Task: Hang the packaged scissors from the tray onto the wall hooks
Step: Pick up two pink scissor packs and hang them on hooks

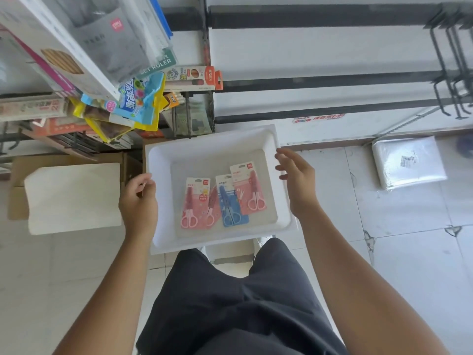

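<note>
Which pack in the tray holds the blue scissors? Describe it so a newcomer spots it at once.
Start at the white tray on the floor between the two hands. Several scissor packs lie in a row on its bottom. The blue scissors pack sits in the middle, the only blue card with blue handles; its neighbours are pink.

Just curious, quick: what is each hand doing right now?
Left hand: open, at the tray edge, holding nothing.
Right hand: open, empty.
</note>
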Demonstrator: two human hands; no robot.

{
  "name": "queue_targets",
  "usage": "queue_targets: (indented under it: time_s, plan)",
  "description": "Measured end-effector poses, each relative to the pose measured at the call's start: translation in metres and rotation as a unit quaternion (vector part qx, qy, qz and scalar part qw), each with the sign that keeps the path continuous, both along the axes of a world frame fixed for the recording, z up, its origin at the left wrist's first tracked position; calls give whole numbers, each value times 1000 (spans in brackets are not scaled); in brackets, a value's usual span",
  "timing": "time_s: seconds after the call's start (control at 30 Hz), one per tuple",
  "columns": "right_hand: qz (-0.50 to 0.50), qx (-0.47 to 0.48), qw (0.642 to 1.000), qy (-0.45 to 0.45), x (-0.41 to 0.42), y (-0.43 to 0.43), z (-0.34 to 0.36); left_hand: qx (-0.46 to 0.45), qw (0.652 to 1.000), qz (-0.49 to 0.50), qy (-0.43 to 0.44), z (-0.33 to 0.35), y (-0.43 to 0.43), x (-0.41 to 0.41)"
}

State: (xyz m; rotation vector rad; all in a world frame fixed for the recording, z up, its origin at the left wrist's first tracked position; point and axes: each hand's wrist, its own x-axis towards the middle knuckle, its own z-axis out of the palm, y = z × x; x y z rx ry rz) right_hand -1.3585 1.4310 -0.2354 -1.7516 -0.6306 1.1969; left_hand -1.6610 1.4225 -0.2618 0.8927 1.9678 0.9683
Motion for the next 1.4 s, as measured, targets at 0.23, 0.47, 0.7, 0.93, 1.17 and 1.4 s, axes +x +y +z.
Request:
queue_targets:
  time_s: [0.23,0.47,0.7,0.93,1.17,1.4]
  plan:
    - [32,-33,999,8,-16,-5,-23,-18,998,-39,-54,-19,4,27]
    - [22,-109,994,9,-37,2,-62,-133,979,-145,48,-63,13,48]
    - [45,-134,990,-25,-42,15,-90,-300,900,-247,197,-96,25,64]
    - [80,-151,980,-106,-43,20,-93,-305,904,-221,203,-106,37,66]
    - [213,-258,900,-281,-55,17,-107,-323,911,-168,193,-117,41,68]
    - [279,-300,837,-361,-71,14,-115,-304,927,-158,150,-119,48,68]
